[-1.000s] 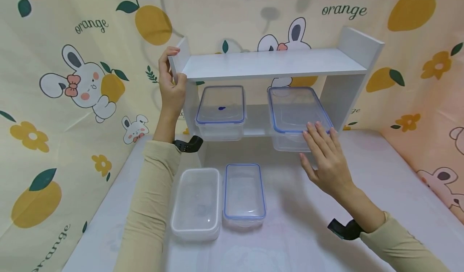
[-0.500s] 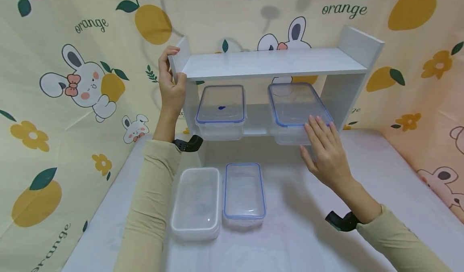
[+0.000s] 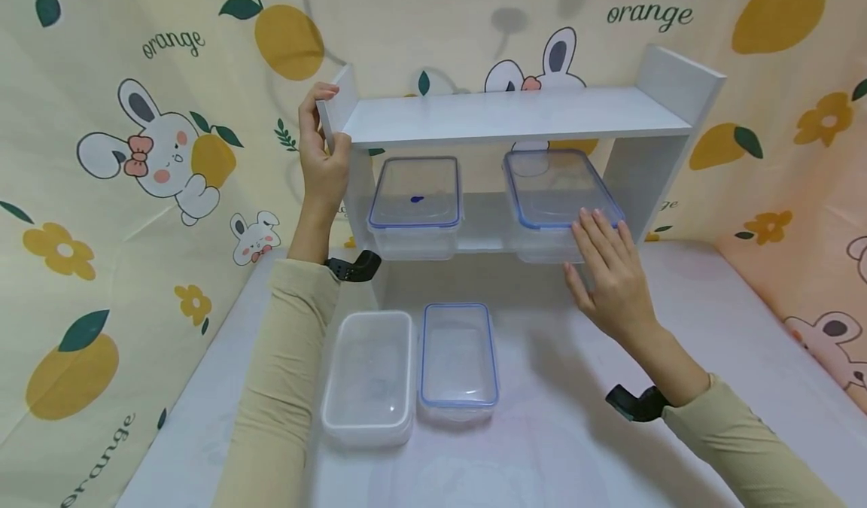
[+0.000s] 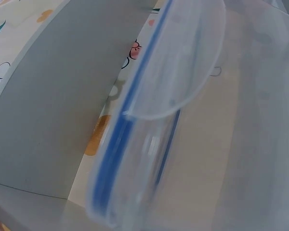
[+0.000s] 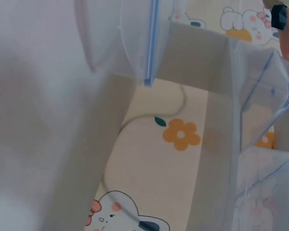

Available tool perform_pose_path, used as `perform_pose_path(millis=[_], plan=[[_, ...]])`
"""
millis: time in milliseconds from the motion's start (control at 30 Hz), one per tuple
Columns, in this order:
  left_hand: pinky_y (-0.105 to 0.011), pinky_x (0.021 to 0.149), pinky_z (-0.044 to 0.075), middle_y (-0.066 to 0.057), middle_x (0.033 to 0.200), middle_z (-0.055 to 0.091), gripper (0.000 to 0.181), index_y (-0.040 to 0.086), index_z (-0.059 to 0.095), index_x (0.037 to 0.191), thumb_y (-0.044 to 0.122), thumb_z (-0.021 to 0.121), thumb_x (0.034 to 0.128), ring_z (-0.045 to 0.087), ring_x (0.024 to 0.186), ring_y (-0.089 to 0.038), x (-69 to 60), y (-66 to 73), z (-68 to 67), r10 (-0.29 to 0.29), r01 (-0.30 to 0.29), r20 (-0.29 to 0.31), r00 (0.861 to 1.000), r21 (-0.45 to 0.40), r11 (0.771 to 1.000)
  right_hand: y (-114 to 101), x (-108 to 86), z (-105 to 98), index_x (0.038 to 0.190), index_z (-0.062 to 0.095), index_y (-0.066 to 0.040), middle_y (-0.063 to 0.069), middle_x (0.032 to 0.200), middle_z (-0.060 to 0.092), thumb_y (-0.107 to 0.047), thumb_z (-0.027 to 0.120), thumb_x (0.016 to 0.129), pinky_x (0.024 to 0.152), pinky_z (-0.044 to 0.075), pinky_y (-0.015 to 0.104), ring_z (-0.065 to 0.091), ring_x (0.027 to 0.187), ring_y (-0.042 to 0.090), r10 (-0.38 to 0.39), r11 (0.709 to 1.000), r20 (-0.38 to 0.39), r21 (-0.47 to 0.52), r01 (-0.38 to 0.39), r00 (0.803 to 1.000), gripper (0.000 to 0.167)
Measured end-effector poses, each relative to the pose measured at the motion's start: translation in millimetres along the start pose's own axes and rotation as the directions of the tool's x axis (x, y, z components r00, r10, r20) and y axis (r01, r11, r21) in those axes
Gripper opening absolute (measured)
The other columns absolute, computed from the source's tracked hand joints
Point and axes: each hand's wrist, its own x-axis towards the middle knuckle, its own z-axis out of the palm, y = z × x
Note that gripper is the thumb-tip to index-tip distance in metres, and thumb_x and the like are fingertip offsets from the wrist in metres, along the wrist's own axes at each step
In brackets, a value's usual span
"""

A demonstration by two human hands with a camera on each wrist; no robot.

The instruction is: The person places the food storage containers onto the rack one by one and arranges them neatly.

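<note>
My left hand (image 3: 323, 154) grips the upright left side panel of a white shelf (image 3: 515, 120), fingers bent around its edge. My right hand (image 3: 612, 278) lies with straight fingers against the front of a clear food container (image 3: 562, 192) with a blue-rimmed lid, at the right of the middle shelf board. Another blue-rimmed food container (image 3: 415, 196), with a blue mark on its lid, sits at the left of that board. The left wrist view has a blue-rimmed container (image 4: 154, 144) close up beside a grey panel. In the right wrist view, containers (image 5: 265, 101) stand along the board.
Under the shelf's front, a white-lidded container (image 3: 369, 372) and a blue-rimmed container (image 3: 458, 357) stand side by side on the white tabletop (image 3: 569, 448). A patterned cloth (image 3: 169, 267) hangs behind and at both sides.
My right hand has pushed the right container farther back onto the shelf board, its front edge now nearer the left one's line. My left hand keeps its grip on the panel.
</note>
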Motion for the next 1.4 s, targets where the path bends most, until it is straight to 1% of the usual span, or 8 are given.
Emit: perform_pose_path(millis=[167,433,700,800,933,1033,1233,1400], plan=[[-0.035,0.113,0.037,-0.008,0.139,0.044,0.048,0.002,0.042,0.128,-0.005,0.040,0.0805,0.040,0.131,-0.011,2.3,-10.8,-1.6,0.038,-0.038,0.002,0.999,0.017,0.999,1,0.6,2,0.130,0.054,0.007,0.024,0.139,0.053,-0.042,0.038,0.101,0.123,0.019,0.043,0.037,0.145,0.025,0.009,1.000,0.000,0.012,-0.009,1.000,0.059],[-0.037,0.114,0.036,-0.009,0.139,0.044,0.048,0.002,0.042,0.128,-0.005,0.040,0.0805,0.040,0.132,-0.012,1.4,-10.4,-1.2,0.045,-0.045,0.002,0.999,0.025,0.999,-3,-4.7,4,0.134,0.050,0.007,0.022,0.147,0.045,-0.041,0.039,0.101,0.123,0.017,0.045,0.030,0.148,0.025,0.038,0.999,0.006,0.036,-0.038,0.999,0.059],[-0.038,0.114,0.035,-0.011,0.138,0.043,0.047,0.002,0.042,0.126,-0.006,0.038,0.0797,0.039,0.132,-0.013,-1.8,8.2,3.0,-0.029,0.029,-0.008,1.000,-0.020,0.999,-15,-12.6,1,0.134,0.049,0.009,0.026,0.144,0.047,-0.038,0.044,0.100,0.124,0.019,0.036,0.034,0.146,0.029,0.038,0.993,-0.033,0.114,-0.034,0.999,0.058],[-0.039,0.115,0.034,-0.013,0.138,0.042,0.047,0.000,0.041,0.126,-0.007,0.038,0.0797,0.039,0.132,-0.014,-2.7,10.6,3.4,-0.025,0.025,-0.008,1.000,-0.024,0.999,-21,-14.2,-1,0.132,0.051,0.008,0.027,0.141,0.050,-0.039,0.045,0.099,0.123,0.021,0.034,0.037,0.144,0.028,0.060,0.986,-0.040,0.159,-0.053,0.997,0.058],[-0.036,0.115,0.035,-0.011,0.138,0.043,0.048,-0.001,0.040,0.127,-0.008,0.039,0.0800,0.039,0.132,-0.012,-1.1,0.8,1.4,0.008,-0.008,-0.009,1.000,-0.007,1.000,-28,-16.8,-2,0.128,0.054,0.009,0.027,0.137,0.053,-0.040,0.047,0.098,0.123,0.022,0.032,0.039,0.143,0.026,0.090,0.971,-0.030,0.227,-0.081,0.996,0.057],[-0.034,0.115,0.035,-0.009,0.138,0.044,0.047,0.001,0.041,0.127,-0.007,0.040,0.0803,0.039,0.133,-0.011,-0.1,-6.6,-0.7,0.027,-0.027,-0.007,1.000,0.009,1.000,-33,-19.1,-1,0.127,0.054,0.010,0.029,0.134,0.054,-0.037,0.047,0.099,0.122,0.023,0.030,0.044,0.136,0.034,0.092,0.962,-0.022,0.258,-0.084,0.995,0.056],[-0.038,0.115,0.034,-0.008,0.138,0.044,0.048,0.002,0.041,0.126,-0.007,0.040,0.0797,0.039,0.132,-0.012,1.0,-9.6,-1.5,0.033,-0.033,-0.005,0.999,-0.006,0.999,-41,-24.5,0,0.128,0.052,0.011,0.030,0.131,0.055,-0.012,0.057,0.090,0.118,0.026,0.019,0.047,0.128,0.038,0.162,0.922,0.041,0.351,-0.166,0.986,0.046],[-0.038,0.116,0.034,-0.010,0.138,0.043,0.047,0.002,0.041,0.126,-0.008,0.039,0.0799,0.039,0.133,-0.013,-0.9,2.6,0.9,-0.008,0.008,-0.009,1.000,-0.013,1.000,-48,-28.4,1,0.128,0.054,0.009,0.028,0.130,0.057,0.010,0.063,0.075,0.114,0.027,0.011,0.049,0.124,0.036,0.248,0.879,0.101,0.395,-0.268,0.963,0.053]])
